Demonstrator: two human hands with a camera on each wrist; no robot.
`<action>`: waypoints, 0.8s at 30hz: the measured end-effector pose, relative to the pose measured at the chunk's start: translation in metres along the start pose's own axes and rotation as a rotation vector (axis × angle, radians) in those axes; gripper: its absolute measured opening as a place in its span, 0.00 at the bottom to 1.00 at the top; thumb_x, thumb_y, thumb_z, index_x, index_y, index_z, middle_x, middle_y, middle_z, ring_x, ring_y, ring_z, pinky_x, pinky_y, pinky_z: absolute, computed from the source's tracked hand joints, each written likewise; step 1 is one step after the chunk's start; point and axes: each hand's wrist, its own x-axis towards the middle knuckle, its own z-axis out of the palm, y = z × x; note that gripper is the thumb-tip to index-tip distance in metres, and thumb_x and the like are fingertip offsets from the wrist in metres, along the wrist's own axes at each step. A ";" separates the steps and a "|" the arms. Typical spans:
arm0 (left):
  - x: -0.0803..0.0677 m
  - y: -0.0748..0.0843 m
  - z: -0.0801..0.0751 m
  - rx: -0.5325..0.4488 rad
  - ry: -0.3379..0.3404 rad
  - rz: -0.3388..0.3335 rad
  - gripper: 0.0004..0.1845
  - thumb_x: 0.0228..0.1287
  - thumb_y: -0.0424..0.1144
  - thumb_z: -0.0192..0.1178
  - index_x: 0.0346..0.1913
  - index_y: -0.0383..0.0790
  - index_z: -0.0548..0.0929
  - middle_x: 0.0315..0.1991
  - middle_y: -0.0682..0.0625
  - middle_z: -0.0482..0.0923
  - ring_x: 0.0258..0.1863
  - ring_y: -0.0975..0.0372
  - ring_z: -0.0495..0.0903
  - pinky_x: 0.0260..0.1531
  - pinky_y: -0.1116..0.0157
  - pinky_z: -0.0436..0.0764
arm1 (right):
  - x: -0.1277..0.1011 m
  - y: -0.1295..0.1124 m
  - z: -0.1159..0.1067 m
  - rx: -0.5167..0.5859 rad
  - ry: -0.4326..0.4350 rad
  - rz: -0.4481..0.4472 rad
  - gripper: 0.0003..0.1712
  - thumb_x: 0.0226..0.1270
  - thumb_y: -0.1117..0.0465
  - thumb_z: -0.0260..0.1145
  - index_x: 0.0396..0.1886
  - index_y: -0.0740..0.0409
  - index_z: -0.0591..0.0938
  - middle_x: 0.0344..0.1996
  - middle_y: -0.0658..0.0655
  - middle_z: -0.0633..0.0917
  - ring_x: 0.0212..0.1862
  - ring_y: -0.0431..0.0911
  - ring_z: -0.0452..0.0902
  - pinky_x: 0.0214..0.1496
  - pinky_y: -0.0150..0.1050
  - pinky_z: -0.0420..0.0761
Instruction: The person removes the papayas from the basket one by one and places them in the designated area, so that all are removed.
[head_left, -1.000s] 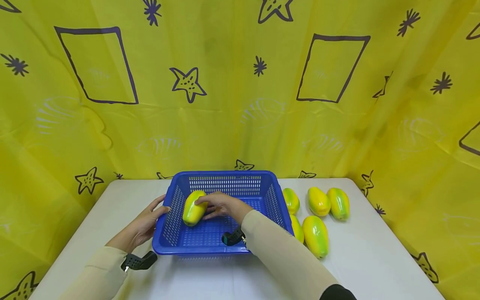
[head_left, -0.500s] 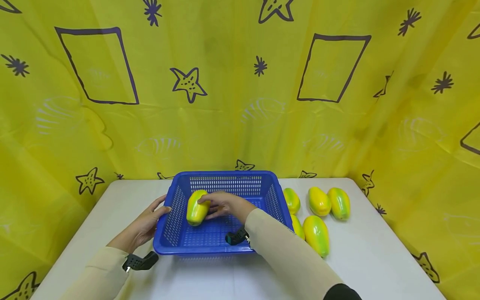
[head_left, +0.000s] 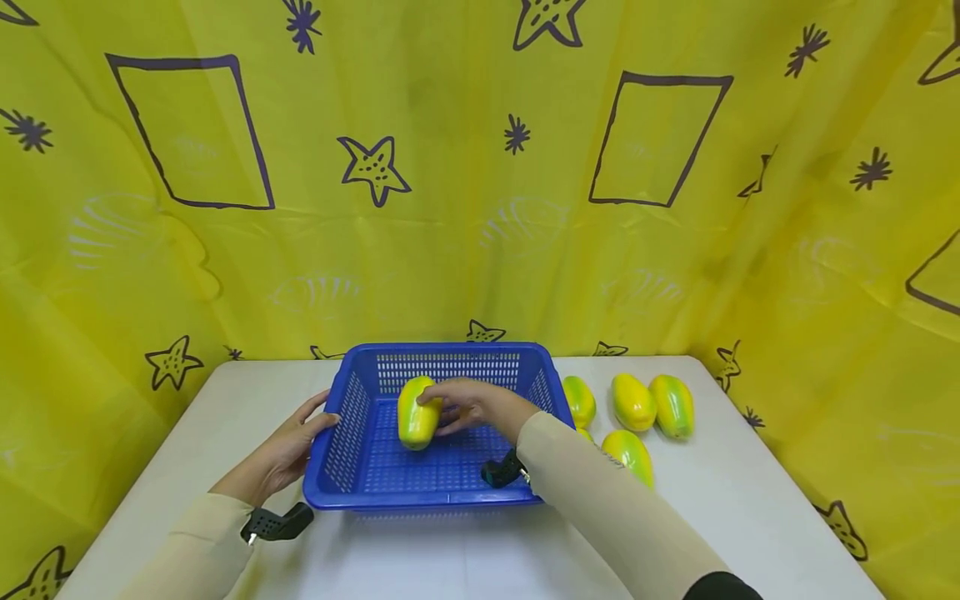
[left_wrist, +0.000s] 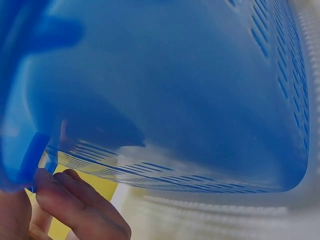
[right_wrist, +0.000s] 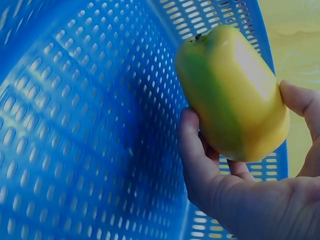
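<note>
A blue plastic basket [head_left: 420,500] with slotted walls stands on the table. My left hand [head_left: 288,450] grips its left rim, thumb over the top; in the left wrist view the fingers [left_wrist: 82,207] curl at the rim beside the basket's outer wall [left_wrist: 175,90]. Inside the basket my right hand [head_left: 483,406] holds a glossy yellow-green papaya [head_left: 415,425]. The right wrist view shows this papaya [right_wrist: 235,100] between thumb and fingers, tilted above the slotted floor [right_wrist: 75,140], its dark stem end pointing away from the palm.
Several more papayas, among them one at the back [head_left: 633,402] and one nearer [head_left: 628,454], lie on the white table [head_left: 720,475] right of the basket. The right forearm partly covers the nearer ones. A yellow patterned curtain [head_left: 450,250] hangs behind the table.
My right hand has carried the papaya rightward inside the basket, from near the left wall toward the middle. The left hand keeps its grip on the rim, and the basket stays in place.
</note>
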 end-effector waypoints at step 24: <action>-0.003 0.001 -0.001 0.005 -0.029 -0.009 0.39 0.75 0.44 0.48 0.80 0.53 0.39 0.69 0.29 0.58 0.45 0.53 0.82 0.46 0.50 0.85 | -0.051 -0.010 -0.023 -0.128 -0.008 -0.046 0.30 0.61 0.59 0.66 0.62 0.64 0.72 0.60 0.64 0.74 0.58 0.59 0.70 0.55 0.54 0.82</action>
